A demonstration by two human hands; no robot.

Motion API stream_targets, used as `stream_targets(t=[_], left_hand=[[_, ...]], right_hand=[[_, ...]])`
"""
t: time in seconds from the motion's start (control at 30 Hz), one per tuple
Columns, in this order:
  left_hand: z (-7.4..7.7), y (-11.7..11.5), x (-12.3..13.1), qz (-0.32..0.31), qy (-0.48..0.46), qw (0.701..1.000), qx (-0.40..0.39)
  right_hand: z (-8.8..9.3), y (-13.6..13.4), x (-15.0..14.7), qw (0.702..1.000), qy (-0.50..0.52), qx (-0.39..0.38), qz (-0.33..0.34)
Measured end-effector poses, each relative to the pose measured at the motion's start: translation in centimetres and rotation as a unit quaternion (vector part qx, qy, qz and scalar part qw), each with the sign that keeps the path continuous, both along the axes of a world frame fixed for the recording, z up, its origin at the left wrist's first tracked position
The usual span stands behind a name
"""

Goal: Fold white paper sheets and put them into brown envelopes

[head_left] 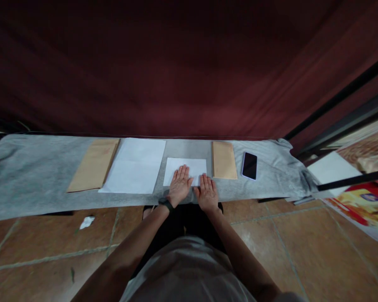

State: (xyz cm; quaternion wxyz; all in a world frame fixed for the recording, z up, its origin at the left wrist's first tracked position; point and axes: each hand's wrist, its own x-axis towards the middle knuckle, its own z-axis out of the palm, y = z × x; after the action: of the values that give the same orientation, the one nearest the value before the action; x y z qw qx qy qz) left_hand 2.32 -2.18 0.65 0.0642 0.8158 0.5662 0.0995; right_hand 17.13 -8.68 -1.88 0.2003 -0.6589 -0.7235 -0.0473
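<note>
A long, narrow table under grey cloth (38,176) spans the frame between a dark red fabric curtain (189,84) and brown tiled floor (258,251). At centre, both hands lie flat, fingers extended, gripping nothing — left hand (180,183) on a small white rectangular paper sheet (195,165), right hand (208,193) at its lower-right corner. Bare cloth borders the sheet — widest toward frame left.
</note>
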Motion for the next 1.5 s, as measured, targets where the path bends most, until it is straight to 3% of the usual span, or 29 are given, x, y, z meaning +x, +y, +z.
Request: stream_targets(t=[0.43, 0.57, 0.77, 0.93, 1.3, 1.5], left_hand=[[-0.4, 0.5, -1.5, -0.004, 0.018, 1.000, 0.020], [-0.3, 0.5, -1.5, -0.006, 0.023, 1.000, 0.017], [-0.5, 0.6, -1.6, -0.020, 0.034, 0.999, 0.016], [-0.5, 0.5, -1.5, -0.022, 0.038, 0.999, 0.010], [-0.4, 0.8, -1.9, -0.031, 0.033, 0.999, -0.010], [0.0, 1.3, -2.0, -0.006, 0.025, 0.999, -0.037]], right_hand=[[0.1, 0.4, 0.1, 1.000, 0.018, -0.017, -0.001], [1.4, 2.3, -0.7, 0.998, 0.040, -0.046, -0.012], [2.9, 6.2, -2.6, 0.994, 0.046, -0.079, 0.057], [2.2, 7.4, -3.3, 0.990, 0.031, -0.119, 0.064], [1.6, 7.5, -3.0, 0.993, 0.018, -0.102, 0.060], [1.3, 7.7, -2.9, 0.994, 0.011, -0.098, 0.041]])
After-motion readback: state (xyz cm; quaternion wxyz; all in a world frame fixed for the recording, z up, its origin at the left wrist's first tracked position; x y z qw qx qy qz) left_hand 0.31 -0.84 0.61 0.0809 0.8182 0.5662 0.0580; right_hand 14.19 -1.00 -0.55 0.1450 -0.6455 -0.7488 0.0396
